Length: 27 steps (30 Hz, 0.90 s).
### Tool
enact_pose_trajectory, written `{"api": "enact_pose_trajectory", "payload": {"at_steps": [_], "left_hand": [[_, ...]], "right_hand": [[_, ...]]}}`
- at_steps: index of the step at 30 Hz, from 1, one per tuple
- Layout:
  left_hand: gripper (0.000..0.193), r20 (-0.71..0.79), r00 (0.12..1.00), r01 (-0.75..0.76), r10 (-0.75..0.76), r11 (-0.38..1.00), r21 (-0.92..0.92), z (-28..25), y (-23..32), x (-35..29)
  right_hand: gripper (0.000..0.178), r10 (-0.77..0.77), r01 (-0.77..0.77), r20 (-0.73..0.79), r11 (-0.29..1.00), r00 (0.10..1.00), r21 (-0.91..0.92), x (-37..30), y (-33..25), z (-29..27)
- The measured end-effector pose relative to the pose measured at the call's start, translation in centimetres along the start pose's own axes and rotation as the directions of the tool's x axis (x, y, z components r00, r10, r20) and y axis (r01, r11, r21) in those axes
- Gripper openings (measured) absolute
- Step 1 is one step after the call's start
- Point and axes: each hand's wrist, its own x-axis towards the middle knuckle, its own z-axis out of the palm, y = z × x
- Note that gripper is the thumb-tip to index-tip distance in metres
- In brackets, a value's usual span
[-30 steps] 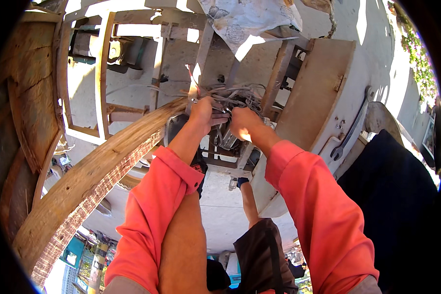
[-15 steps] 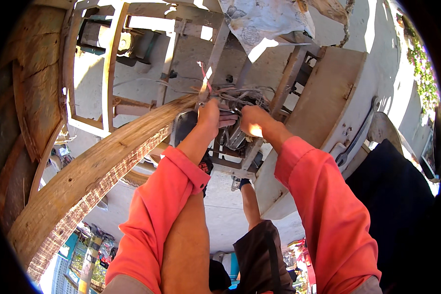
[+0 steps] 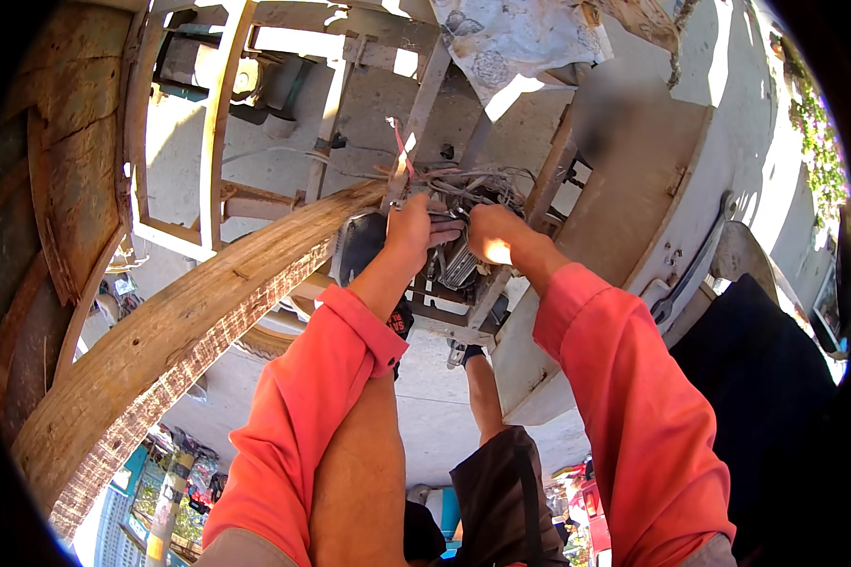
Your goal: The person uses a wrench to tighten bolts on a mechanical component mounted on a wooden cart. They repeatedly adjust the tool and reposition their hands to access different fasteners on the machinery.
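Note:
My left hand (image 3: 412, 225) and my right hand (image 3: 494, 232) are close together over a finned metal engine part (image 3: 459, 267) set inside a metal frame. The left hand's fingers are bent and pressed together, pointing toward the right hand. A small shiny metal bit shows at the top of the left hand. Curled into a loose fist, the right hand sits beside the part. What either hand grips is hidden by the fingers. A tangle of grey wires (image 3: 477, 180) lies just beyond both hands, and a thin red wire (image 3: 402, 146) sticks up from the frame bar.
A curved wooden beam (image 3: 199, 307) runs along my left. To the right stands a beige metal panel (image 3: 624, 198), with a large open-end wrench (image 3: 695, 260) beside it. Frame rails (image 3: 219, 123) and a printed sheet (image 3: 515, 42) are farther off. Rusty sheet metal (image 3: 80, 142) rises at far left.
Both hands stay at the same spot on the engine part, with hardly any movement. The view has shifted slightly. A blurred patch now shows over the top of the beige panel.

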Motion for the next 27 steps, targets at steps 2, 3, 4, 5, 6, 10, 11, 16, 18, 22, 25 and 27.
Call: {"api": "enact_pose_trajectory", "payload": {"at_steps": [2,3,4,5,6,10,11,16,18,22,25,27], "left_hand": [[0.032,0.000,0.999,-0.051,0.051,0.998,0.042,-0.1,0.0,0.1],[0.032,0.009,0.999,-0.032,0.031,0.999,0.044,-0.2,0.1,0.1],[0.032,0.021,1.000,-0.011,0.010,0.999,0.048,-0.3,0.3,0.2],[0.031,0.034,0.999,0.009,-0.011,0.999,0.053,-0.4,0.5,0.3],[0.032,0.036,0.999,0.036,-0.038,0.998,0.050,-0.4,0.7,0.4],[0.033,0.040,0.994,0.100,-0.102,0.994,0.049,-0.6,1.1,0.6],[0.033,0.043,0.993,0.107,-0.110,0.993,0.054,-0.6,1.1,0.6],[0.030,0.009,0.990,0.138,-0.138,0.990,0.039,-0.3,1.8,0.3],[0.029,0.014,0.996,0.092,-0.092,0.994,0.052,-0.1,1.6,0.1],[0.029,0.095,0.992,-0.095,0.078,0.977,0.191,-0.1,0.9,-0.2],[0.028,0.105,0.983,-0.169,0.148,0.957,0.236,0.1,0.7,-0.6],[0.027,0.083,0.980,-0.194,0.179,0.946,0.259,0.4,0.3,-0.7]], "right_hand": [[0.027,0.011,-0.011,0.009,1.000,1.000,-0.004,0.3,0.1,0.0],[0.027,0.016,-0.016,0.013,1.000,1.000,-0.005,0.5,0.2,-0.1],[0.027,0.009,-0.009,0.013,1.000,1.000,-0.017,0.7,0.5,0.1],[0.027,0.002,-0.002,0.013,1.000,1.000,-0.028,0.9,0.9,0.3],[0.028,-0.005,0.006,0.013,0.999,1.000,-0.040,1.1,1.2,0.5],[0.027,-0.061,0.063,0.044,0.996,0.997,-0.063,1.2,1.3,0.0],[0.027,-0.080,0.083,0.044,0.994,0.996,-0.066,1.1,1.4,-0.1],[0.026,-0.093,0.094,0.007,0.993,0.996,-0.075,0.4,0.9,-0.4],[0.026,-0.105,0.100,-0.071,0.992,0.992,-0.073,0.8,1.6,0.7],[0.025,-0.081,0.080,-0.034,0.996,0.996,-0.038,0.9,1.4,0.7],[0.025,-0.045,0.044,-0.044,0.999,0.998,-0.019,0.5,0.9,0.6],[0.027,-0.016,0.015,-0.034,0.999,0.999,-0.035,0.4,0.8,0.6]]}}
